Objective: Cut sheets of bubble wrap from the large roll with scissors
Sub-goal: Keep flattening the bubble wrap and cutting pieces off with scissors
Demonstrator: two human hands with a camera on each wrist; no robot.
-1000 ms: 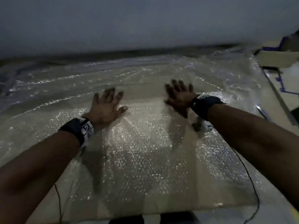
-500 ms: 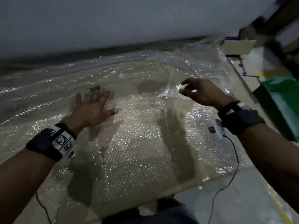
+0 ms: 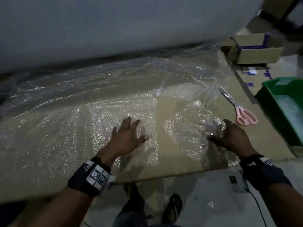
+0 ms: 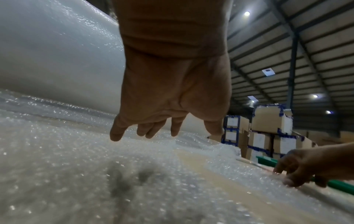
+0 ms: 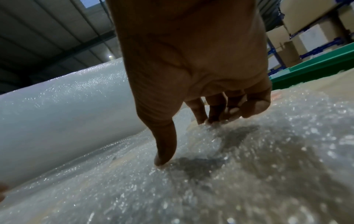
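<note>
Bubble wrap (image 3: 114,102) spread flat over cardboard sheet (image 3: 172,161) on the floor, running back to large roll (image 3: 114,22) lying across 12 o'clock. Cut piece lies on top at centre, crumpled toward 2 o'clock.

Left hand (image 3: 126,140) at centre, fingers spread and straight, palm down on or just over the wrap; grasping nothing. Wrist view shows fingertips (image 4: 116,136) hanging just above the film, contact unclear. Right hand (image 3: 231,138) at 3 o'clock, fingers (image 5: 201,112) bent down onto the wrap near its right edge; thumb tip presses the film. Looks like bunching or pinching the film, but cannot tell for certain whether anything is truly held.

Scissors (image 3: 237,107) with pink handles lie untouched on the cardboard at 2 o'clock, just beyond right hand, blades pointing toward 11 o'clock.

Handling judgement: very light, soft, limp, slippery film; slides and wrinkles under any push, bubbles pop under hard pressure. Best held by a pinch at a free edge or corner, with the other palm flat to pin it taut for cutting.

Containers: green bin (image 3: 285,112) at 3 o'clock, contents unclear. Open cardboard box (image 3: 257,54) at 1 o'clock, lying on its side, inside dark, contents not visible.
</note>
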